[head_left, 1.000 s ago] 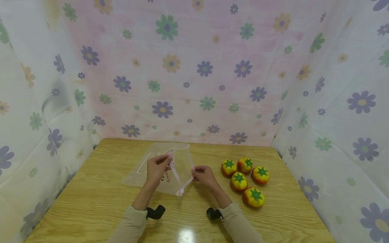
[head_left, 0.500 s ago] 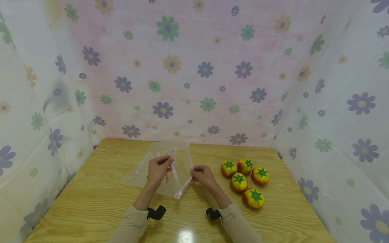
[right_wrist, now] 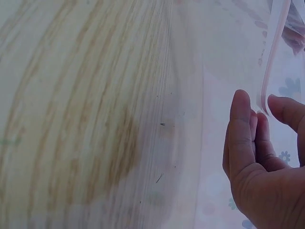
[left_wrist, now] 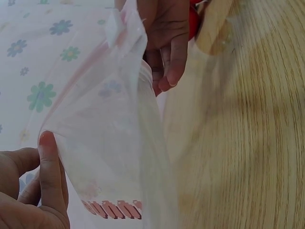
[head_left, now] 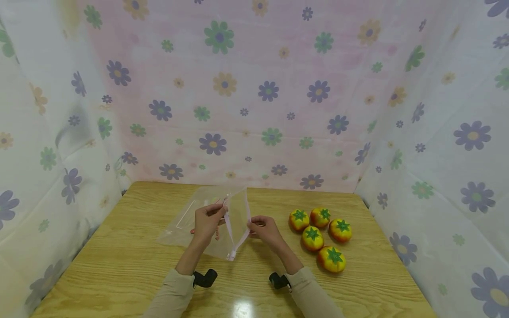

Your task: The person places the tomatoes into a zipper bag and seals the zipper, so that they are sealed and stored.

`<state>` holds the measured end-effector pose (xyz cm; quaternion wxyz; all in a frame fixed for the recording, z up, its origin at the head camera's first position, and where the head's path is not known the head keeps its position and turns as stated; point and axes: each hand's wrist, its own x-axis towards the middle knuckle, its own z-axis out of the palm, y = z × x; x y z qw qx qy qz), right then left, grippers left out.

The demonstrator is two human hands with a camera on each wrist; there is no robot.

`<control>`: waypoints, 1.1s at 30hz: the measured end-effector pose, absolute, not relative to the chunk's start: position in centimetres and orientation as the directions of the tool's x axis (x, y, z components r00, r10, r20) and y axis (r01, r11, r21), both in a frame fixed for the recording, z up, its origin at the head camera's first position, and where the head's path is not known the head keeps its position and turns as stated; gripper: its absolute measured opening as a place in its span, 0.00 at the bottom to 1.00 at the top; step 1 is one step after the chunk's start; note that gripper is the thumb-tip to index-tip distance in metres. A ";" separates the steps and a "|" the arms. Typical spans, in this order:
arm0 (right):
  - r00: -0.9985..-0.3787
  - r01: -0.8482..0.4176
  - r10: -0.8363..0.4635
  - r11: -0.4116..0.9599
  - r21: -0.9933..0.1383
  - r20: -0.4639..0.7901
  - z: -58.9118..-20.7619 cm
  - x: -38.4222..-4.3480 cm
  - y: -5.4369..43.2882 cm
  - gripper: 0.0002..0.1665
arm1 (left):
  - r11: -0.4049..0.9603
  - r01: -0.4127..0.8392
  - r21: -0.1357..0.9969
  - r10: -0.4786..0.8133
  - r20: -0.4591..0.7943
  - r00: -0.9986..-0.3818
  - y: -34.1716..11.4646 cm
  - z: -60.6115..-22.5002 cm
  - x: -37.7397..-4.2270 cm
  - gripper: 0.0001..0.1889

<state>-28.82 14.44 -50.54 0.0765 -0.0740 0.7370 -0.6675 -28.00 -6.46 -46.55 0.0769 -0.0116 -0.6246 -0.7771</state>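
Observation:
A clear plastic slider zip bag (head_left: 183, 225) with a pale pink zip edge and reddish print stands partly spread on the table, its mouth facing right. My left hand (head_left: 207, 223) pinches the left side of the mouth between thumb and fingers. On the other side, my right hand (head_left: 267, 229) holds the right rim, thumb opposite the fingers. The mouth gapes between both hands. At its near corner sits the zip slider (head_left: 231, 255). Through the film in the left wrist view, a row of pinkish print (left_wrist: 112, 210) shows. Nothing is visible inside the bag.
Right of my right hand lie several yellow-and-red toy fruits with green star-shaped tops, the nearest fruit (head_left: 332, 259) close to my right forearm. The wood-grain table (head_left: 377, 282) is walled by flower-printed cloth (head_left: 246, 66). Black wrist cameras (head_left: 204, 278) sit at both sleeves.
My right hand and the right rim have shifted slightly left, while my left hand has moved slightly right. The bag's mouth is a little narrower, and the slider corner sits a bit further left.

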 end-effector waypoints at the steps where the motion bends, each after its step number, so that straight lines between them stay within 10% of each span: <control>1: -0.977 -0.010 -0.213 0.099 -0.995 -0.011 -50.5 -28.8 14.4 0.17 | -0.207 0.134 0.969 -0.106 0.114 -0.988 -6.5 -46.5 -28.0 0.14; 33: -0.953 -0.196 -0.290 0.377 -0.905 0.086 -48.5 -24.7 19.5 0.22 | -0.193 0.142 0.971 -0.123 0.120 -0.985 -6.3 -46.7 -28.2 0.14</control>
